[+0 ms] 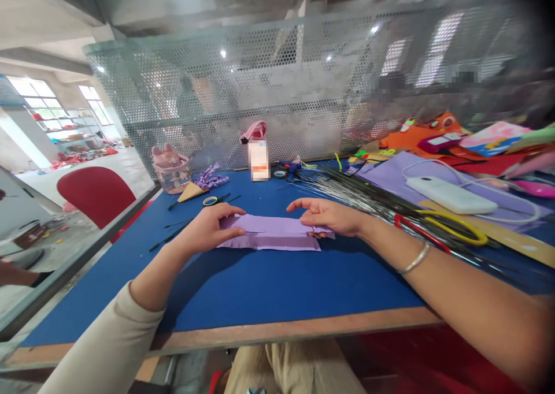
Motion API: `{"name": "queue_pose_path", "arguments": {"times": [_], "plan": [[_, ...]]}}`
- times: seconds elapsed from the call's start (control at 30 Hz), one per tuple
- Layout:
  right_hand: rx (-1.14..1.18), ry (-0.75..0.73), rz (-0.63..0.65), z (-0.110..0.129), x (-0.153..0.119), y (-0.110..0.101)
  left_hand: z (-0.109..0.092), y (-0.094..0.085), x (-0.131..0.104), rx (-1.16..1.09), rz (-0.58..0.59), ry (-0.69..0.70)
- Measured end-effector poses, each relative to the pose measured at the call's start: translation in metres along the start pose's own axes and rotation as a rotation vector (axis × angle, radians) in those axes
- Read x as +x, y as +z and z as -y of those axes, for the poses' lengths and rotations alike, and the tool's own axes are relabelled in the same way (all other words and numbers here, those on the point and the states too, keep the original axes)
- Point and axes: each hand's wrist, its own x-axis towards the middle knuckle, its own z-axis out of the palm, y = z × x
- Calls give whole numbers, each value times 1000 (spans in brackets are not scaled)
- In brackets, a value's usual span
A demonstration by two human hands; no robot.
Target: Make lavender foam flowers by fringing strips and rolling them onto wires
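Note:
Long strips of purple paper (277, 225) lie lengthwise in front of me, one partly over another, just above the blue table. The left end is pinched in my left hand (212, 226), its thumb on top and the other fingers behind. At the right end, my right hand (330, 216) grips the paper between its thumb and lower fingers, while the index finger stays raised and curved off the strip. Part of the paper under each hand is hidden. A roll of tape (210, 201) sits on the table beyond my left hand.
Behind the roll are a brown paper cone (192, 192), purple fringed paper (211, 178) and a pink-lidded jar (171, 171). Scissors with red and yellow handles (457, 226), thin wires (347, 189), purple sheets (396, 171) and a white power bank (451, 194) lie right. A perforated metal screen (277, 93) borders the back.

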Motion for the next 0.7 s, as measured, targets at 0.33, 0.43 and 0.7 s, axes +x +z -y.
{"name": "queue_pose_path", "arguments": {"times": [0.33, 0.43, 0.7], "plan": [[-777, -32, -251, 0, -2, -19, 17, 4, -4, 108, 217, -46], [-960, 29, -249, -7, -3, -28, 14, 10, -5, 117, 224, -6], [-1028, 133, -121, -9, -1, -20, 8, 21, -2, 15, 303, -20]]}}
